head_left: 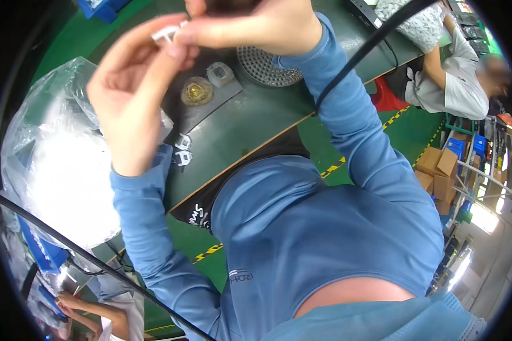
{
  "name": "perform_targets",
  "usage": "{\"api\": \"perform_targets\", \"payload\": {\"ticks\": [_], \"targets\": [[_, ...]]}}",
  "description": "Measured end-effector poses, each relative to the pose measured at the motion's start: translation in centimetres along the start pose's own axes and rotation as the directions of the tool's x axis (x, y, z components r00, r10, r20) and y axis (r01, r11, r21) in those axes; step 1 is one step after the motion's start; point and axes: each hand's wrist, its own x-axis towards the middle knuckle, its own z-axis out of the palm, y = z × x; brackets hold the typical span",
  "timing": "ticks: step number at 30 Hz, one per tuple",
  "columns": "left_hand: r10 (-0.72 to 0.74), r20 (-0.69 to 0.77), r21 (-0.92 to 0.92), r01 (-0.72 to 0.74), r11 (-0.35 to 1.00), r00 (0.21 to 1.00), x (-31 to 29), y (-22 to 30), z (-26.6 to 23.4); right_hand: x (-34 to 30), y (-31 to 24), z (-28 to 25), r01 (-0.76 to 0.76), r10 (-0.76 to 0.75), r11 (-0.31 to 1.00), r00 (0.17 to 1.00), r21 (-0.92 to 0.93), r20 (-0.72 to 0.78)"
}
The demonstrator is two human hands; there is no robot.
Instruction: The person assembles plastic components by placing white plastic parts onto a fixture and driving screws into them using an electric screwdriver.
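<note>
My left hand (132, 94) is raised over the far left of the workbench. Its thumb and fingers pinch a small white plastic part (168, 34). Coming in from the right, my right hand (256, 28) has its thumb and fingertips closed at the same part, partly covering it. Below the hands, a flat plate (221, 98) on the bench carries a round piece with a brass-coloured centre (197, 91) and a pale, squarish, translucent block (219, 74). Several white plastic frames (182, 150) lie near my left wrist.
A round grey studded disc (268, 66) sits on the green bench (233, 133). A big clear bag of white material (62, 170) fills the left. Black cables (361, 54) cross the view. Other people (452, 85) work at right and lower left. Cardboard boxes (438, 173) stand beyond.
</note>
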Motion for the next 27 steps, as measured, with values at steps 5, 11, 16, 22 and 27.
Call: {"api": "perform_targets", "payload": {"ticks": [5, 11, 16, 22, 27], "targets": [[0.185, -0.103, 0.39, -0.131, 0.911, 0.977, 10.7, 2.3, -5.7, 1.5, -3.9, 1.6, -0.132, 0.046, 0.89, 0.978, -0.437, -0.202], [-0.063, -0.236, 0.455, 0.167, 0.875, 0.97, 22.0, -1.7, -10.5, 0.1, 0.0, -1.6, 0.171, -0.192, 0.977, 0.967, -0.13, -0.17], [0.0, 0.21, 0.808, -0.173, 0.563, 0.978, 18.8, -3.8, -4.3, 1.0, -0.6, -1.0, 0.321, -0.344, 0.939, 0.88, -0.122, -0.329], [0.314, 0.441, 0.382, -0.492, 0.782, 0.841, 14.0, -4.6, 4.2, 1.6, -3.7, 0.3, -0.271, -0.136, 0.744, 0.834, -0.611, -0.535], [0.021, 0.458, 0.501, -0.277, 0.82, 0.889, 14.7, -7.3, 3.2, 0.9, -0.3, -2.0, -0.023, -0.281, 0.802, 0.867, -0.597, -0.412]]}}
